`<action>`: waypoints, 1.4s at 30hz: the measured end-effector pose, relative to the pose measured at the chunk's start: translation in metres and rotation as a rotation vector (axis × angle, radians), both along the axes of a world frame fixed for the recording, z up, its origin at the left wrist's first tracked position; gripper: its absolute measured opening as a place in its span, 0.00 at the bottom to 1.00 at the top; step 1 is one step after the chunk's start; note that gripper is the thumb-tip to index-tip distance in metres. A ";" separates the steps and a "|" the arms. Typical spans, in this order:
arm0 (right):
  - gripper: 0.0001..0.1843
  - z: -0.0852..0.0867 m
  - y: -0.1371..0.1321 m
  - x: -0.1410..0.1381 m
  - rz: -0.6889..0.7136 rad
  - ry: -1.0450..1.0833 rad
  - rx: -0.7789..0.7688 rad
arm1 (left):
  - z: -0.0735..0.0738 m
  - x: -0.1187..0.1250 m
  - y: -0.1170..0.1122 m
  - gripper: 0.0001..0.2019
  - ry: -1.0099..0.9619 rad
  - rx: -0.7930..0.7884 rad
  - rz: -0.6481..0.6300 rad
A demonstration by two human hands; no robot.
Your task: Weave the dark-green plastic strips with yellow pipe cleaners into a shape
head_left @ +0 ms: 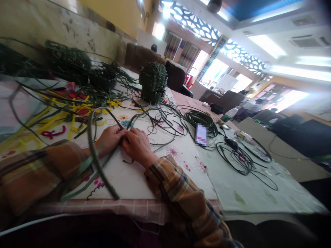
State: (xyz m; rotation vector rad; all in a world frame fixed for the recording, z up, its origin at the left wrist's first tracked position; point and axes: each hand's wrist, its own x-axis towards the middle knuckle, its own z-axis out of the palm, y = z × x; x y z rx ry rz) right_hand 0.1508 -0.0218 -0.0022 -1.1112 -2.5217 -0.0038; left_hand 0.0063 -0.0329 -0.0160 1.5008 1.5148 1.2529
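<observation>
Close together over the white floral table cover [165, 165], my two hands meet on dark green weaving strips [94, 155]. My left hand [110, 138] is closed, its fingers pinched on a strip that arcs up and curves back down toward the table's front edge. Against it, my right hand [138, 144] is also closed, fingertips on the strips where they come together. The exact crossing is hidden by the fingers. Beyond the hands stands a round woven green basket-like piece [153, 82], with loose thin strips [165, 119] curling in front of it.
At left lie yellow fuzzy stems [74, 124], a magenta one [53, 133] and heaped green woven pieces [68, 62]. To the right are a strip coil [201, 120], a blurred white card or screen [201, 134] and looped cords [238, 158]. Chairs [176, 75] stand behind.
</observation>
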 end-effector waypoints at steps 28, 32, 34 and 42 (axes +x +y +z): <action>0.11 -0.019 0.028 0.006 -0.032 0.833 -0.764 | 0.003 0.006 0.001 0.10 -0.352 -0.127 -0.201; 0.16 -0.015 0.019 0.004 -0.046 0.625 -0.337 | -0.002 0.003 0.005 0.12 -0.353 -0.108 -0.109; 0.16 -0.014 0.015 0.003 -0.034 0.503 -0.204 | -0.003 0.003 0.004 0.13 -0.329 -0.109 -0.106; 0.12 -0.012 0.018 0.008 0.107 0.202 -0.063 | -0.001 0.001 0.002 0.13 -0.184 -0.125 -0.064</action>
